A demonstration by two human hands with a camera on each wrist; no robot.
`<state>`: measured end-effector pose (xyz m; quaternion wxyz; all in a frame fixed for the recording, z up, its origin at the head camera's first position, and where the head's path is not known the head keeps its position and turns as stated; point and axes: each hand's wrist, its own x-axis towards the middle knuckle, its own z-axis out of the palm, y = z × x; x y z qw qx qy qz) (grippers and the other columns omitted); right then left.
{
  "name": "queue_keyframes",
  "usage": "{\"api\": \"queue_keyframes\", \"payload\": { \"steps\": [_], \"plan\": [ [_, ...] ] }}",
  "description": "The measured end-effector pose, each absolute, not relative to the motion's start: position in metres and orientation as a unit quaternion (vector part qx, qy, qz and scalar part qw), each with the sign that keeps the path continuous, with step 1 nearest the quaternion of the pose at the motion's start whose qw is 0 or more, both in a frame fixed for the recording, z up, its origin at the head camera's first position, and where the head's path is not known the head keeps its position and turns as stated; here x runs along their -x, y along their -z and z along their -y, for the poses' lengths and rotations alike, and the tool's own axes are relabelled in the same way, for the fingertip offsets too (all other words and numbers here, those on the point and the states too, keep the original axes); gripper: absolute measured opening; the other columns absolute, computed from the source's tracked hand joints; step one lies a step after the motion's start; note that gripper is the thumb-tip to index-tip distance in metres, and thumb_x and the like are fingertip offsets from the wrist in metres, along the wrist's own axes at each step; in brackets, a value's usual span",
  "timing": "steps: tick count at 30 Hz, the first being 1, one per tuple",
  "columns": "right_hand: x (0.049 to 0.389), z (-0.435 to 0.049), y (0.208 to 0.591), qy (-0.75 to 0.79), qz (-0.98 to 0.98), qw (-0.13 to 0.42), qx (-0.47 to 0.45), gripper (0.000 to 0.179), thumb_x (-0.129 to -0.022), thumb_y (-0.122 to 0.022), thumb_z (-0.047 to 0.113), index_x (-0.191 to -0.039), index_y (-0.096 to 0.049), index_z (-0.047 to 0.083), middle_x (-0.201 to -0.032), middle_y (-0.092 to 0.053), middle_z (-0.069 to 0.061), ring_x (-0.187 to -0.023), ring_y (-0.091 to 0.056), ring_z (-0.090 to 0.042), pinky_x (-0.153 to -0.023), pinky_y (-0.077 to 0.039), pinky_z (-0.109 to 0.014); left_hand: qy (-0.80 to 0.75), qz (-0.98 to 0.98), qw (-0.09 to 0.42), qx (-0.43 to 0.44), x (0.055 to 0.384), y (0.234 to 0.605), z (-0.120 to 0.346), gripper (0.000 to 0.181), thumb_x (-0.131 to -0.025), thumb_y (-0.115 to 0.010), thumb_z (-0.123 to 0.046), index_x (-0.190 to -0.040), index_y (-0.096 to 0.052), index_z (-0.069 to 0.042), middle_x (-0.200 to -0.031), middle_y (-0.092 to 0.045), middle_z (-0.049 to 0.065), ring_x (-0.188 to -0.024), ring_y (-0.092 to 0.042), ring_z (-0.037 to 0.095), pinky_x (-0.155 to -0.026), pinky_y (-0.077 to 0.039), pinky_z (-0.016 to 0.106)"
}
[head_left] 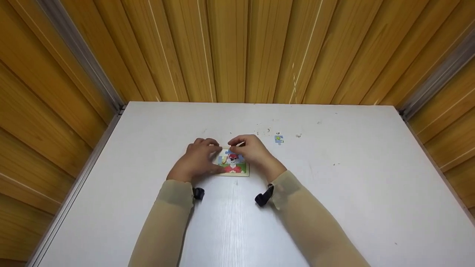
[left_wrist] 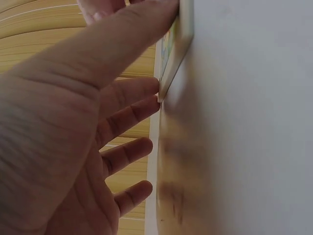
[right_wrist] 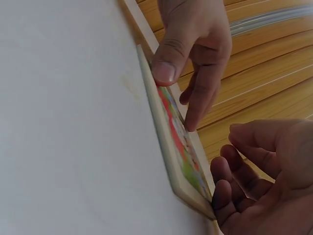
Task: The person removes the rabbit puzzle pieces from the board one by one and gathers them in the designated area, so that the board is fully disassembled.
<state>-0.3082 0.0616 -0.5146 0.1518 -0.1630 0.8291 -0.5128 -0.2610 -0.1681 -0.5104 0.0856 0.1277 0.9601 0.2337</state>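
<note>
Wood-patterned panels [head_left: 230, 52] wall the space; below them spreads a white surface [head_left: 334, 207]; two tan sleeves [head_left: 163, 222] reach over it; the left hand [head_left: 198, 159] is spread wide, thumb and fingers touching the puzzle board [head_left: 239, 175] at its left; the right hand [head_left: 256, 152] has its thumb and fingers drawn narrow at the board's far edge, though I cannot tell whether they pinch anything; the board lies on the surface between both hands, showing a red-and-white animal; one loose blue piece [head_left: 279, 139] lies apart, beyond the right hand; if the left hand eased off, a push from the right could skid the board; pressing askew could lift neighbouring pieces; a careless swing rightward could knock the loose piece away.
</note>
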Motion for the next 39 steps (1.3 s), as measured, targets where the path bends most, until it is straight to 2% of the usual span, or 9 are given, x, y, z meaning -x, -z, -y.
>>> {"api": "queue_keyframes", "payload": {
  "steps": [6,9,15,23,26,30,35,39],
  "plan": [
    [0.303,-0.055,0.527,0.461,-0.852,0.149,0.198,0.028,-0.105,-0.078,0.012,-0.132,-0.082,0.006,-0.128,-0.075,-0.013,-0.117,-0.069,-0.024,-0.108,-0.058,-0.043,-0.228,-0.961,0.083,-0.130,0.259,0.513,0.170,0.077,-0.088,-0.098,-0.044,-0.154,-0.072,-0.015,-0.161,-0.062,0.006,-0.155,-0.046,0.036,-0.131,-0.038,0.063],
    [0.302,-0.052,0.529,0.409,-0.875,0.130,0.224,0.031,-0.104,-0.078,0.012,-0.134,-0.082,0.007,-0.126,-0.071,-0.013,-0.115,-0.066,-0.026,-0.108,-0.056,-0.047,-0.224,-0.961,0.081,-0.138,0.258,0.514,0.171,0.077,-0.089,-0.097,-0.044,-0.155,-0.071,-0.014,-0.161,-0.062,0.007,-0.155,-0.047,0.037,-0.131,-0.037,0.063],
    [0.299,-0.049,0.528,0.355,-0.891,0.126,0.254,0.033,-0.109,-0.068,0.008,-0.140,-0.079,0.004,-0.127,-0.065,-0.016,-0.112,-0.065,-0.027,-0.108,-0.057,-0.049,-0.222,-0.961,0.076,-0.149,0.259,0.517,0.171,0.078,-0.090,-0.096,-0.045,-0.155,-0.070,-0.012,-0.162,-0.062,0.009,-0.155,-0.047,0.038,-0.130,-0.037,0.064],
    [0.297,-0.050,0.527,0.360,-0.892,0.129,0.243,0.029,-0.109,-0.068,0.007,-0.137,-0.077,0.008,-0.137,-0.057,-0.016,-0.128,-0.063,-0.033,-0.120,-0.054,-0.050,-0.232,-0.958,0.080,-0.146,0.258,0.516,0.169,0.077,-0.089,-0.098,-0.043,-0.155,-0.071,-0.015,-0.161,-0.062,0.008,-0.156,-0.046,0.037,-0.131,-0.037,0.064],
    [0.298,-0.051,0.527,0.368,-0.890,0.125,0.240,0.029,-0.108,-0.069,0.007,-0.136,-0.077,0.009,-0.141,-0.056,-0.016,-0.131,-0.063,-0.034,-0.121,-0.053,-0.051,-0.232,-0.959,0.081,-0.144,0.259,0.514,0.169,0.077,-0.089,-0.098,-0.042,-0.156,-0.070,-0.015,-0.161,-0.062,0.008,-0.156,-0.046,0.037,-0.131,-0.037,0.064],
    [0.300,-0.052,0.527,0.374,-0.888,0.114,0.242,0.030,-0.106,-0.072,0.008,-0.136,-0.078,0.012,-0.140,-0.062,-0.015,-0.130,-0.064,-0.034,-0.119,-0.053,-0.052,-0.229,-0.959,0.082,-0.147,0.261,0.513,0.169,0.078,-0.089,-0.098,-0.042,-0.156,-0.070,-0.014,-0.161,-0.062,0.009,-0.156,-0.046,0.038,-0.131,-0.036,0.065],
    [0.303,-0.053,0.529,0.388,-0.886,0.105,0.232,0.036,-0.104,-0.077,0.010,-0.140,-0.073,0.007,-0.133,-0.068,-0.015,-0.119,-0.065,-0.030,-0.111,-0.055,-0.050,-0.228,-0.959,0.082,-0.149,0.261,0.511,0.170,0.078,-0.090,-0.097,-0.043,-0.157,-0.069,-0.015,-0.161,-0.062,0.009,-0.157,-0.046,0.038,-0.131,-0.035,0.065],
    [0.304,-0.054,0.529,0.400,-0.882,0.096,0.228,0.032,-0.101,-0.081,0.010,-0.133,-0.077,0.006,-0.128,-0.072,-0.014,-0.111,-0.064,-0.026,-0.104,-0.056,-0.046,-0.224,-0.959,0.080,-0.151,0.260,0.511,0.170,0.078,-0.090,-0.097,-0.044,-0.157,-0.069,-0.014,-0.160,-0.062,0.009,-0.156,-0.046,0.039,-0.131,-0.035,0.066]
  ]
}}
